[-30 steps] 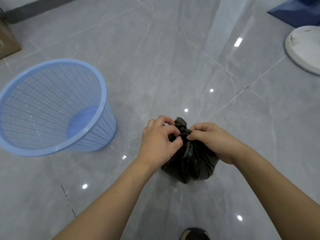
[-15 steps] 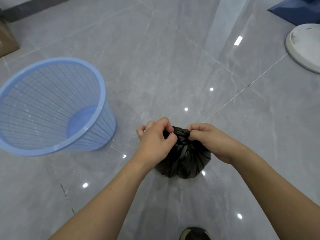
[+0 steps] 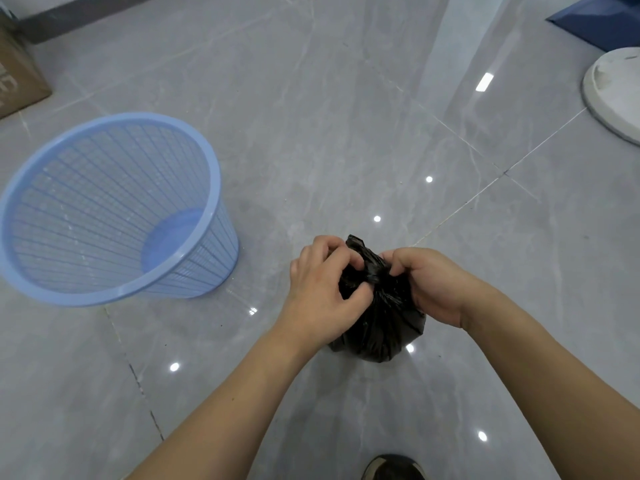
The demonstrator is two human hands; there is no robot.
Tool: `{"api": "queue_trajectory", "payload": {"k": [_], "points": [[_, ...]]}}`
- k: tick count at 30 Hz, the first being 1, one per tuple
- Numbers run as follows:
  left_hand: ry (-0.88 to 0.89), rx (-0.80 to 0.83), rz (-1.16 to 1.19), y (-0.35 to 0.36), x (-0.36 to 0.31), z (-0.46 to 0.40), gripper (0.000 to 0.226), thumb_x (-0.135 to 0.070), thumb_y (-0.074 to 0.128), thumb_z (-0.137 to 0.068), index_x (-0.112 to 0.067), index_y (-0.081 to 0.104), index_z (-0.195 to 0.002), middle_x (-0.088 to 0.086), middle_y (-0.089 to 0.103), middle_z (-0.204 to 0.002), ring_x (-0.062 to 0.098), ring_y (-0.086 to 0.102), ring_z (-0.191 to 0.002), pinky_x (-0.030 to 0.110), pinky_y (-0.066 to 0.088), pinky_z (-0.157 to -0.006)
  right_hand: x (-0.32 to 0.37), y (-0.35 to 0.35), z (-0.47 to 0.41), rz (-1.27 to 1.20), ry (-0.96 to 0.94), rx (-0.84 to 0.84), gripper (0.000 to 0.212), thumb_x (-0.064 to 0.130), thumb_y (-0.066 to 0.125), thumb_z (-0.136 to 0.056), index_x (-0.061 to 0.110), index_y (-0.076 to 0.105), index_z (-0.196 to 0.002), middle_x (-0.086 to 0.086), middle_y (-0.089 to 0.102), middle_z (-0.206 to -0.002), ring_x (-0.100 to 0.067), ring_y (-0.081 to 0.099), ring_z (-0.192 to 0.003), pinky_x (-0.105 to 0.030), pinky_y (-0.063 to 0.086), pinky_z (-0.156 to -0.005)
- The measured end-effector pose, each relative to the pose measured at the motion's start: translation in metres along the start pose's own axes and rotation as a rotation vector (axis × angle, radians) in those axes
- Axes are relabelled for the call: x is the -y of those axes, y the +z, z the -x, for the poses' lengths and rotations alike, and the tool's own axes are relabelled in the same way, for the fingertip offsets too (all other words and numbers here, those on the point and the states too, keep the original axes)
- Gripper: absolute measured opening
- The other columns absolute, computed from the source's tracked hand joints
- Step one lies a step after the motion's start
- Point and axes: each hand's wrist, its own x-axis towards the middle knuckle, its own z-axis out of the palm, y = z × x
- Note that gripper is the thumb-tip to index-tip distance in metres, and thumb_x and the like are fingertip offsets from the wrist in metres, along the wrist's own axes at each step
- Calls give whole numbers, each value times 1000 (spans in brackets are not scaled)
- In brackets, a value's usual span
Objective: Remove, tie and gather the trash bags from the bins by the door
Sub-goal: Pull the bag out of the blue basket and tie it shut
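A small black trash bag [image 3: 381,327] sits on the grey tiled floor, bunched and twisted at its top. My left hand [image 3: 322,289] pinches the gathered neck from the left, and my right hand [image 3: 429,285] pinches it from the right. A short tail of black plastic sticks up between the fingers. To the left stands a light blue mesh bin [image 3: 114,209], tilted toward me, with no bag inside it.
A cardboard box [image 3: 17,74] stands at the far left edge. A round white base [image 3: 613,91] lies at the right edge, with a dark blue object [image 3: 599,19] behind it. The tip of a shoe [image 3: 393,469] shows at the bottom.
Both hands kept working the bag's neck; a short tail of plastic now sticks up again between the fingers. The bag and bin stay in place.
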Motion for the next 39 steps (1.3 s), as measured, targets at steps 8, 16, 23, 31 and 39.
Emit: {"api": "queue_trajectory", "payload": {"k": [8, 16, 23, 31, 39], "points": [[-429, -59, 540, -13, -9, -9, 22, -26, 51, -83, -8, 53, -71, 0, 52, -70, 16, 46, -70, 33, 38, -64, 4, 5, 1, 154, -48, -269, 18, 7, 40, -67, 19, 51, -74, 1, 44, -68, -17, 39, -62, -28, 30, -53], [-860, -57, 862, -31, 0, -13, 18, -15, 41, -90, -8, 57, -87, 6, 59, -64, 15, 50, -45, 28, 46, -55, 2, 8, 0, 409, -173, -422, 14, 11, 43, -84, 21, 51, -76, 5, 46, -66, -13, 38, -58, -28, 32, -54], [-1096, 13, 1150, -43, 17, -7, 22, -13, 31, -87, -15, 46, -71, -3, 40, -50, 9, 30, -35, 24, 36, -49, -5, 7, -1, 771, -313, -515, 10, 12, 47, -87, 16, 56, -87, 4, 48, -74, -11, 45, -64, -24, 37, -57], [-823, 298, 666, -47, 23, 1, 21, -35, 56, -92, -21, 55, -76, -2, 40, -57, 12, 31, -46, 27, 30, -53, -18, 10, -12, 911, -364, -482, 21, 17, 45, -94, 16, 65, -99, 0, 49, -99, -14, 44, -102, -22, 34, -89], [-788, 125, 368, -39, 42, 4, 25, -21, 45, -100, -13, 58, -79, 1, 47, -65, 15, 41, -59, 28, 31, -57, -23, -4, -21, 1125, -239, -519, 32, 17, 35, -97, 12, 65, -105, 0, 44, -99, -26, 42, -106, -30, 32, -92]]}}
